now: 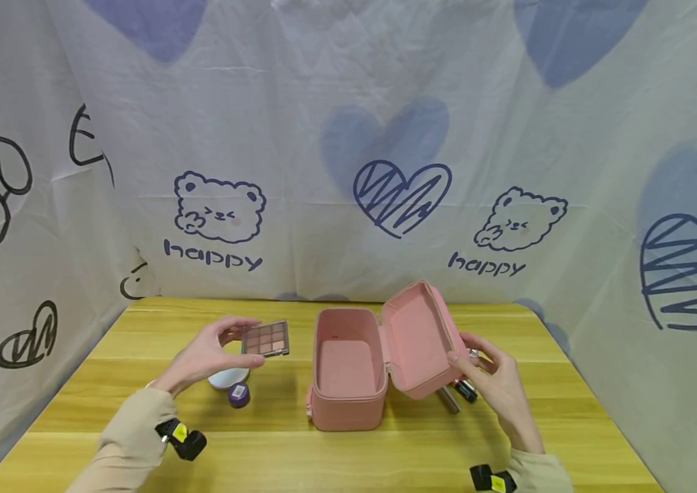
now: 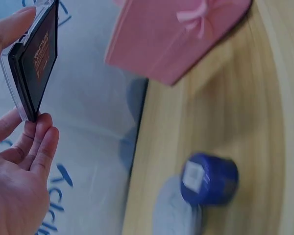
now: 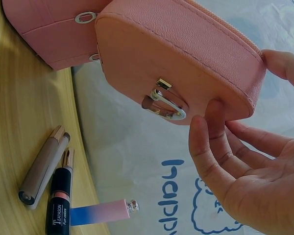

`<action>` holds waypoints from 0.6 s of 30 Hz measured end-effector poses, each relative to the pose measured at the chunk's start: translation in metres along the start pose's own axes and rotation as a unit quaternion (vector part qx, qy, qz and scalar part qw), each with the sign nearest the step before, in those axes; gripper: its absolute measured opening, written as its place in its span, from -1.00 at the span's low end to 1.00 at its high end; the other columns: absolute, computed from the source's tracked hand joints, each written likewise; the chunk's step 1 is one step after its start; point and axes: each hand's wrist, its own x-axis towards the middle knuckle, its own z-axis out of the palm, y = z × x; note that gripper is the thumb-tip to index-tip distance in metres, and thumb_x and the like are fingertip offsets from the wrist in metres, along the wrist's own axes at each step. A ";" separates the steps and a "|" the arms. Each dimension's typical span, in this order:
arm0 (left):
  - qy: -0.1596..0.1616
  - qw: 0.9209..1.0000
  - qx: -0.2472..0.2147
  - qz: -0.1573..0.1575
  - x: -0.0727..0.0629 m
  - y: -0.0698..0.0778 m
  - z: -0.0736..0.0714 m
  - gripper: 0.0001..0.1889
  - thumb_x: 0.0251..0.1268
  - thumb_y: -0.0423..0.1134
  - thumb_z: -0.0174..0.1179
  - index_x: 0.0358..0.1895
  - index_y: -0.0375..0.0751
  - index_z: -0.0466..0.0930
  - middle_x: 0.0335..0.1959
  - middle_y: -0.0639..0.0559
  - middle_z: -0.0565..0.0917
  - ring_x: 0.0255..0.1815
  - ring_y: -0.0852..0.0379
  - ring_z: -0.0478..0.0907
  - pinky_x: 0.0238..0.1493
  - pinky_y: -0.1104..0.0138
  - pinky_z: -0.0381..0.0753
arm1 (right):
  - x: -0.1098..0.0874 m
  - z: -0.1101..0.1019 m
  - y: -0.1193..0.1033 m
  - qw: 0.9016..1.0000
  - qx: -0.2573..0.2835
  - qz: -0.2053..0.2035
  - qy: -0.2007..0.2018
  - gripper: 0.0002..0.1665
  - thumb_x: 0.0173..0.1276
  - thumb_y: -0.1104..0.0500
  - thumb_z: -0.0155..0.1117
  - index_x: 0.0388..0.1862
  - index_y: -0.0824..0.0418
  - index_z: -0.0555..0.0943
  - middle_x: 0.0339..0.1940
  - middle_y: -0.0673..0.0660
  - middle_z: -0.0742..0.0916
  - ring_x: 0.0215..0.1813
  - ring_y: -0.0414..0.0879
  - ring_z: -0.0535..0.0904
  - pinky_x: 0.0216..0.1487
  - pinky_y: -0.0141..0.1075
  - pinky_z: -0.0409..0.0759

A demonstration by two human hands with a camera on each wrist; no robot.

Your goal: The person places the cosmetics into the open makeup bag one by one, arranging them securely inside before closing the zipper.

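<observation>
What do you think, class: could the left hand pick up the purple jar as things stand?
Probably not: the left hand grips the makeup palette, so it isn't free, though nothing seems to block the way to the purple jar.

- Yellowish wooden counter (image 1: 348,465) across the lower part of the head view
- White cloth (image 1: 299,41) filling the upper part behind it, printed with blue hearts (image 1: 385,140), bears (image 1: 219,216) and the word "happy"
- Purple jar (image 1: 239,395) at lower left of the head view, a white round item (image 1: 225,378) just beside it
- Lower left of the right wrist view: beige tube (image 3: 41,169), black tube (image 3: 60,205) lettered "Teayason", pink-and-blue tube (image 3: 100,212)
</observation>
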 end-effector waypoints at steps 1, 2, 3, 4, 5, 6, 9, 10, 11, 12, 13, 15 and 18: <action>-0.002 1.000 0.000 0.001 0.003 0.003 0.002 -0.28 0.09 -0.05 0.50 0.35 -0.10 0.47 0.30 -0.16 0.53 0.38 -0.22 0.44 0.42 -0.17 0.36 | 0.000 0.000 0.000 1.000 0.001 0.000 0.000 -0.38 0.40 0.18 0.35 0.38 0.30 0.46 0.12 0.20 0.66 -0.12 -0.35 0.70 -0.11 -0.40 0.71; -0.002 1.000 0.001 0.004 0.007 0.007 0.004 -0.27 0.09 -0.04 0.50 0.35 -0.10 0.47 0.30 -0.16 0.53 0.38 -0.22 0.45 0.42 -0.17 0.37 | 0.000 0.000 0.000 1.000 0.002 0.000 0.000 -0.38 0.40 0.18 0.35 0.38 0.30 0.46 0.13 0.23 0.66 -0.12 -0.35 0.70 -0.11 -0.40 0.71; -0.003 1.000 0.003 0.008 0.011 0.010 0.006 -0.27 0.08 -0.04 0.50 0.35 -0.11 0.48 0.30 -0.16 0.53 0.38 -0.22 0.45 0.42 -0.16 0.37 | 0.000 0.000 0.000 1.000 0.003 0.000 0.000 -0.38 0.40 0.18 0.35 0.38 0.31 0.46 0.15 0.26 0.66 -0.12 -0.35 0.70 -0.11 -0.40 0.71; -0.004 1.000 0.005 0.014 0.015 0.014 0.009 -0.27 0.08 -0.03 0.51 0.35 -0.11 0.48 0.30 -0.16 0.53 0.36 -0.21 0.46 0.41 -0.15 0.38 | 0.000 0.000 0.000 1.000 0.004 -0.001 -0.001 -0.38 0.40 0.18 0.35 0.38 0.31 0.46 0.16 0.28 0.65 -0.12 -0.35 0.70 -0.12 -0.40 0.71; -0.003 1.000 0.009 0.019 0.019 0.017 0.011 -0.27 0.07 -0.03 0.51 0.34 -0.11 0.49 0.29 -0.15 0.53 0.35 -0.20 0.46 0.40 -0.14 0.40 | 0.000 0.000 0.000 1.000 0.006 -0.001 -0.001 -0.38 0.40 0.18 0.35 0.39 0.32 0.46 0.16 0.30 0.65 -0.12 -0.35 0.70 -0.12 -0.40 0.71; -0.002 1.000 0.018 0.021 0.022 0.021 0.013 -0.27 0.06 -0.01 0.51 0.34 -0.10 0.50 0.29 -0.14 0.54 0.34 -0.19 0.47 0.39 -0.13 0.41 | 0.000 0.000 0.000 1.000 0.007 -0.001 -0.001 -0.38 0.40 0.19 0.35 0.39 0.32 0.46 0.16 0.30 0.65 -0.12 -0.35 0.70 -0.11 -0.39 0.71; -0.001 0.999 0.036 0.033 0.033 0.032 0.019 -0.26 0.04 0.02 0.52 0.33 -0.08 0.51 0.28 -0.13 0.53 0.31 -0.18 0.47 0.38 -0.11 0.42 | 0.000 0.000 0.000 1.000 0.006 -0.001 -0.001 -0.39 0.40 0.19 0.35 0.38 0.32 0.46 0.14 0.29 0.66 -0.12 -0.35 0.70 -0.11 -0.40 0.71; -0.001 0.998 0.042 0.036 0.037 0.035 0.021 -0.26 0.03 0.03 0.53 0.33 -0.08 0.51 0.27 -0.13 0.53 0.30 -0.18 0.47 0.36 -0.11 0.43 | 0.000 0.000 0.000 1.000 0.006 -0.001 0.000 -0.39 0.40 0.19 0.35 0.38 0.32 0.46 0.13 0.28 0.66 -0.12 -0.35 0.70 -0.11 -0.40 0.71; -0.002 0.998 0.047 0.039 0.041 0.039 0.023 -0.25 0.02 0.04 0.53 0.33 -0.08 0.51 0.26 -0.13 0.52 0.29 -0.18 0.46 0.35 -0.11 0.44 | 0.000 0.000 0.000 1.000 0.005 -0.001 0.000 -0.39 0.40 0.19 0.35 0.38 0.32 0.46 0.13 0.27 0.66 -0.12 -0.35 0.70 -0.11 -0.41 0.71; -0.003 0.998 0.052 0.041 0.044 0.042 0.025 -0.24 0.01 0.04 0.53 0.33 -0.08 0.51 0.26 -0.13 0.52 0.29 -0.18 0.46 0.34 -0.10 0.45 | 0.000 0.000 0.001 1.000 0.005 -0.001 0.000 -0.39 0.40 0.19 0.35 0.38 0.33 0.46 0.13 0.28 0.66 -0.13 -0.36 0.70 -0.11 -0.41 0.70; -0.006 0.998 0.052 0.047 0.048 0.045 0.027 -0.23 0.01 0.03 0.53 0.34 -0.11 0.50 0.25 -0.15 0.52 0.28 -0.20 0.46 0.34 -0.11 0.44 | 0.000 0.000 0.000 1.000 0.005 0.000 0.000 -0.39 0.40 0.19 0.35 0.38 0.32 0.46 0.13 0.29 0.66 -0.13 -0.36 0.69 -0.11 -0.41 0.70; -0.009 0.997 0.062 0.053 0.055 0.050 0.031 -0.20 0.01 0.05 0.53 0.35 -0.14 0.49 0.25 -0.17 0.52 0.28 -0.22 0.46 0.34 -0.12 0.45 | 0.000 0.000 0.000 1.000 0.006 0.000 0.000 -0.38 0.40 0.19 0.35 0.38 0.33 0.46 0.15 0.32 0.66 -0.13 -0.35 0.69 -0.11 -0.41 0.70; -0.014 0.995 0.071 0.063 0.064 0.056 0.037 -0.18 0.02 0.03 0.53 0.36 -0.22 0.47 0.26 -0.23 0.51 0.29 -0.26 0.47 0.36 -0.13 0.44 | 0.000 0.001 0.001 1.000 0.010 -0.001 -0.002 -0.38 0.40 0.19 0.34 0.39 0.33 0.45 0.16 0.35 0.65 -0.14 -0.35 0.70 -0.12 -0.40 0.71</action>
